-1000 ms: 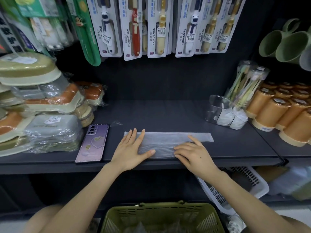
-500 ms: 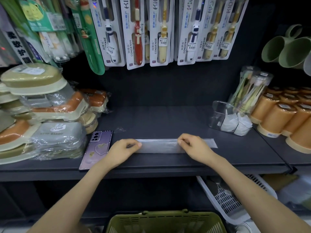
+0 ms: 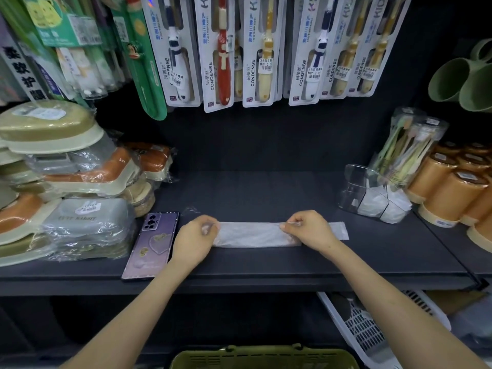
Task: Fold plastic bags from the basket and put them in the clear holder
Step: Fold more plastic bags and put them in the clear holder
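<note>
Basket point(image 3: 263, 359): green, nearest, below the shelf point(image 3: 266, 270) edge; contents unclear.
Left hand point(image 3: 193, 238): fingers curled, pinching the left end of the plastic bag point(image 3: 255, 234).
Right hand point(image 3: 310, 230): pinching the bag's far edge, with a short tail showing beyond it.
Plastic bag: a narrow strip flat on the shelf, right of a phone point(image 3: 151, 243).
Change: a second ago it lay wider under flat hands. The lengthwise fold looks done, so folding it short likely follows.
Clear holder point(image 3: 356, 190): far right, well apart, already holding white folded bags point(image 3: 383, 206).
</note>
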The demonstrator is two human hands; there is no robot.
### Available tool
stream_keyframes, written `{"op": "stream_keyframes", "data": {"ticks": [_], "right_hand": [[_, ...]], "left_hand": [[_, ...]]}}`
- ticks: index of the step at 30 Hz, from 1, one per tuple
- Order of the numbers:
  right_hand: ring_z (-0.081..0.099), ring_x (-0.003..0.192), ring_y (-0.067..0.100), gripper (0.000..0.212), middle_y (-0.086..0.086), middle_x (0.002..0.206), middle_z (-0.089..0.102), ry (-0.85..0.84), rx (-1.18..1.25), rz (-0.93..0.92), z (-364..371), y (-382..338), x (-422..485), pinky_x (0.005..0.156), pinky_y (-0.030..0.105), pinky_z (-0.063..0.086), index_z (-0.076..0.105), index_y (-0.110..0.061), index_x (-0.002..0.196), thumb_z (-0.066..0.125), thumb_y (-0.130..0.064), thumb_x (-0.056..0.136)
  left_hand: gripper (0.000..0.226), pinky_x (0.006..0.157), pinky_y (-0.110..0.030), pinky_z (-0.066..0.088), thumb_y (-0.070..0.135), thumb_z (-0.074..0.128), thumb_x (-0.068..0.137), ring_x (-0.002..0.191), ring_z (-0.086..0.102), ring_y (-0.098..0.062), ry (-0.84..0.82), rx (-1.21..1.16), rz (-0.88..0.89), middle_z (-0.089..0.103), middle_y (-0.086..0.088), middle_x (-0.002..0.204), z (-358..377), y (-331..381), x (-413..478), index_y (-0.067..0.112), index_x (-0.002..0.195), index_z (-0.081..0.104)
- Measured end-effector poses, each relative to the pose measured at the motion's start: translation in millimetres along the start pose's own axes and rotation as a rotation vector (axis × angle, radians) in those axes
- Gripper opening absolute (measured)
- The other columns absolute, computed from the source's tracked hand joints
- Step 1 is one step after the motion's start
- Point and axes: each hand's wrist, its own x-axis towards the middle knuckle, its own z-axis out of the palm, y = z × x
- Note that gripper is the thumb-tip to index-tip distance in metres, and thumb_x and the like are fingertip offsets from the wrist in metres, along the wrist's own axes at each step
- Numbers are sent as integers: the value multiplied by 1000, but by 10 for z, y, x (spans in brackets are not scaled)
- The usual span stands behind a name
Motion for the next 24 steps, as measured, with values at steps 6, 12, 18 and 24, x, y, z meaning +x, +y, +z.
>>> {"op": "stream_keyframes", "data": {"ticks": [6,12,18,24], "right_hand": [[65,80,15,28,-9,72,66,-33,-122,43,21,-57,47,72,31,51,60,-29,59,66,-35,86],[59,72,12,27,-12,67,60,-30,-164,43,42,-54,73,58,25,40,62,-24,63,65,-36,87],[62,73,16,30,-2,74,67,-4,-171,48,63,-52,74,56,25,41,71,-9,75,64,-35,88],[63,80,17,22,-5,76,64,-40,-159,50,55,-46,85,63,27,46,67,-17,75,63,-34,89]], "left_hand": [[33,76,-31,40,29,54,96,102,62,-34,39,216,-50,68,-14,109,18,72,25,11,123,57],[34,73,-45,49,29,50,84,79,62,-38,240,673,402,65,-18,93,168,101,-118,6,101,68],[57,118,-49,2,46,9,102,147,12,-38,-193,665,253,16,-15,159,453,248,-245,23,153,22],[56,117,-53,-10,50,10,102,147,-12,-35,-282,744,105,-9,-12,161,521,251,-233,33,153,-4]]}}
